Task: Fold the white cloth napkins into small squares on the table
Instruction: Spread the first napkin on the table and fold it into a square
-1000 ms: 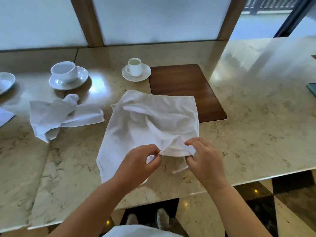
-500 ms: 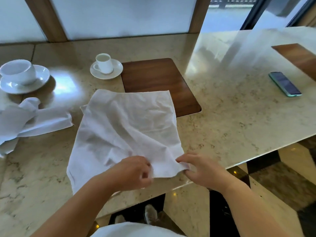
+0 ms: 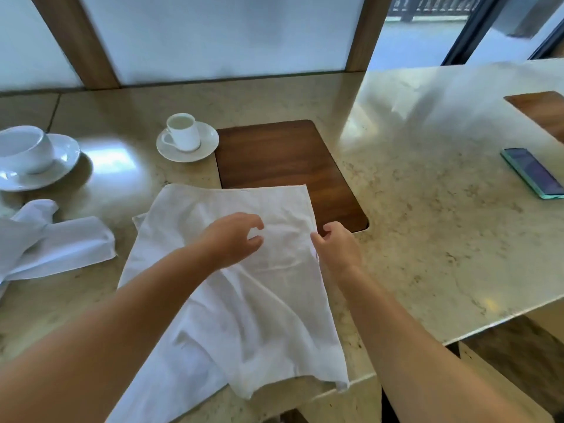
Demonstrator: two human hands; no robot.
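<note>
A white cloth napkin (image 3: 244, 300) lies spread and wrinkled on the marble table (image 3: 427, 239). Its far edge overlaps a wooden inlay, and its near edge hangs over the table's front. My left hand (image 3: 235, 236) hovers over the napkin's middle with fingers loosely curved and nothing in them. At the napkin's right edge is my right hand (image 3: 337, 248), its fingers loosely curled and the thumb beside the hem. A second white napkin (image 3: 55, 242) lies crumpled at the left.
A small cup on a saucer (image 3: 186, 138) stands behind the napkin, and a larger cup and saucer (image 3: 27, 157) at the far left. The dark wooden inlay (image 3: 280, 154) lies behind the napkin. A phone (image 3: 532, 172) rests at the right. The table edge runs close in front.
Both hands have let go of the napkin's near edge and moved forward over its middle and right edge. The napkin now lies flatter. The view has shifted right.
</note>
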